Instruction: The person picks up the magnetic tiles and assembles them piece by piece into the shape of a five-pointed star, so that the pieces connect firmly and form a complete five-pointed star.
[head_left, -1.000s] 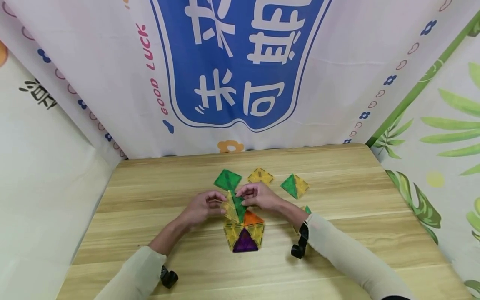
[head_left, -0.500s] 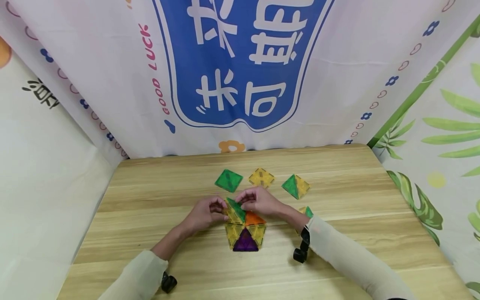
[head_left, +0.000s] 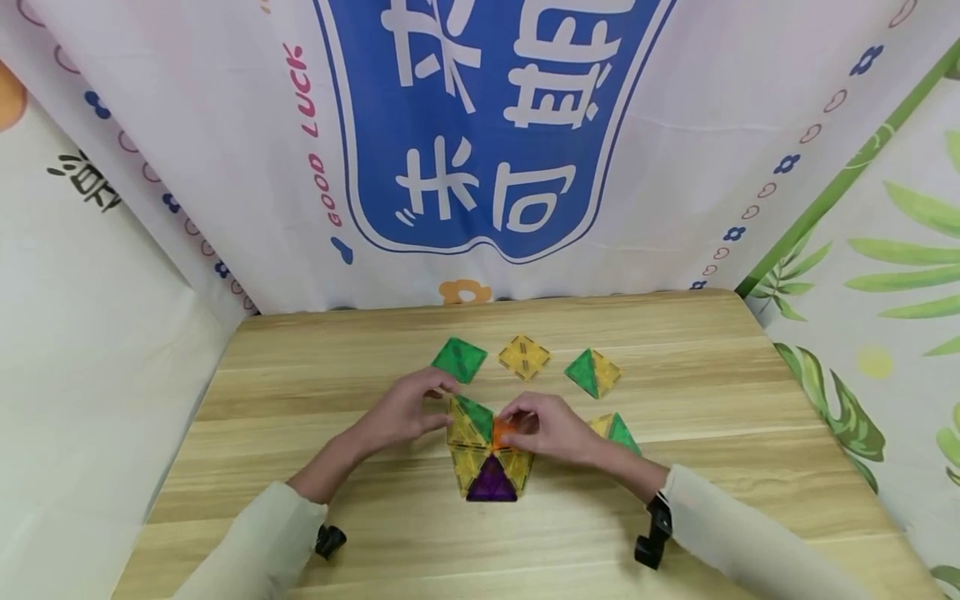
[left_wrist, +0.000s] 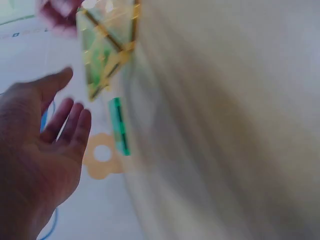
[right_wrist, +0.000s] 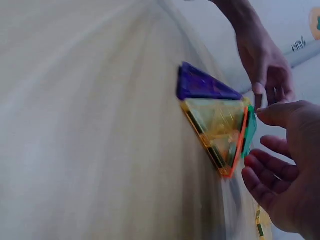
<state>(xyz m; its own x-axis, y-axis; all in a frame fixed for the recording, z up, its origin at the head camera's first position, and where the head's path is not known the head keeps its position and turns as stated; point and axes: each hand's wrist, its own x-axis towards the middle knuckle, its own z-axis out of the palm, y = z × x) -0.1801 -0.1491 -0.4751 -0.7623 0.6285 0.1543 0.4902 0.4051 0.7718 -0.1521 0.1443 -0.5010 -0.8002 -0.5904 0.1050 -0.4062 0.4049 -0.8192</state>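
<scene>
A small raised structure of translucent magnetic tiles stands mid-table: a purple triangle tile [head_left: 492,483] at its front, yellow triangle tiles [head_left: 467,467] at the sides, a green triangle tile [head_left: 478,418] and an orange triangle tile [head_left: 502,432] at the back. My left hand [head_left: 405,408] is just left of it; in the left wrist view its fingers [left_wrist: 80,125] are spread apart from the tiles. My right hand [head_left: 558,429] is at the orange tile, partly hiding it. In the right wrist view, thumb and fingers [right_wrist: 270,172] lie loosely parted at the structure's edge.
Behind the structure lie a green pair of tiles [head_left: 461,359], a yellow pair [head_left: 524,357] and a green-and-yellow pair [head_left: 592,372]. Another yellow-and-green pair [head_left: 621,433] lies behind the right hand. A printed cloth [head_left: 660,208] hangs along the table's back edge.
The yellow and green tiles, earlier held tilted between both hands, now sit against the structure's back left. The left hand has loosened from them; the right hand has shifted right to the orange tile.
</scene>
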